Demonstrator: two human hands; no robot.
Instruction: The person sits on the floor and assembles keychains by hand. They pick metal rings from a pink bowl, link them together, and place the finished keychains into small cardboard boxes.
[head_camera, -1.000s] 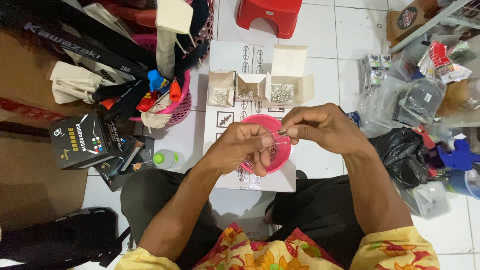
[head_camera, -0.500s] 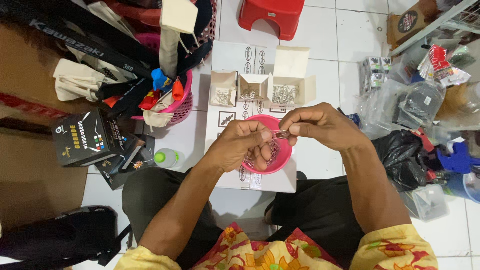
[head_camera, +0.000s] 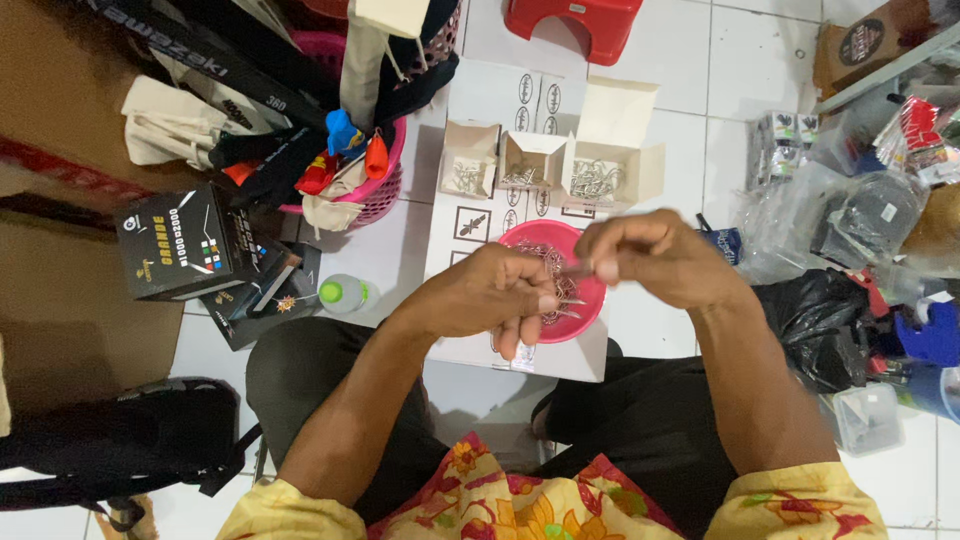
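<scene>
Pink bowl (head_camera: 590, 300) – silvery metal pieces (head_camera: 555, 275) inside. Three small boxes (head_camera: 545, 165) pale cream, same silvery contents. Stool (head_camera: 575, 22) red. Basket (head_camera: 375, 195) pink. Bottle cap (head_camera: 331, 292) green. Floor tiles (head_camera: 730, 60) white. Shirt (head_camera: 520, 505) yellow – red, orange floral print. Trousers (head_camera: 640, 430) black.

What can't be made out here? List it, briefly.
- Head view: the small metal piece between the left hand and right hand is too small and blurred to identify.
- Much of the pink bowl is hidden by both hands.
- Metal parts in the three open white boxes are too small to tell apart.
</scene>
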